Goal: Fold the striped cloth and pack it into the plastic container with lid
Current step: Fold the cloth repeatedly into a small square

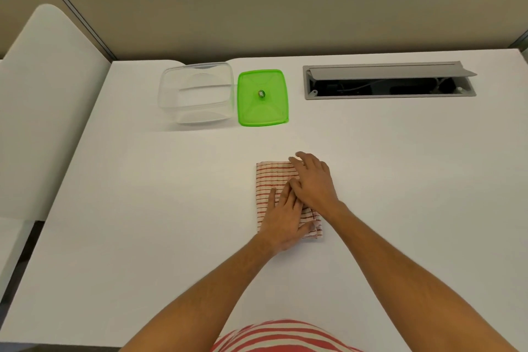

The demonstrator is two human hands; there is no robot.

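The striped cloth (271,180), white with thin red stripes, lies folded into a narrow rectangle in the middle of the white table. My left hand (281,218) rests flat on its near part, fingers spread, thumb at the near right corner. My right hand (313,180) lies flat over its far right part, fingers pointing left. Both hands press on the cloth and neither grips it. The clear plastic container (197,93) stands uncovered at the far left of the table. Its green lid (262,97) lies flat right beside it, knob up.
A grey cable hatch (390,81) with its flap raised is set into the table (143,208) at the far right. A beige partition runs along the back edge. A white chair back (48,94) stands left of the table.
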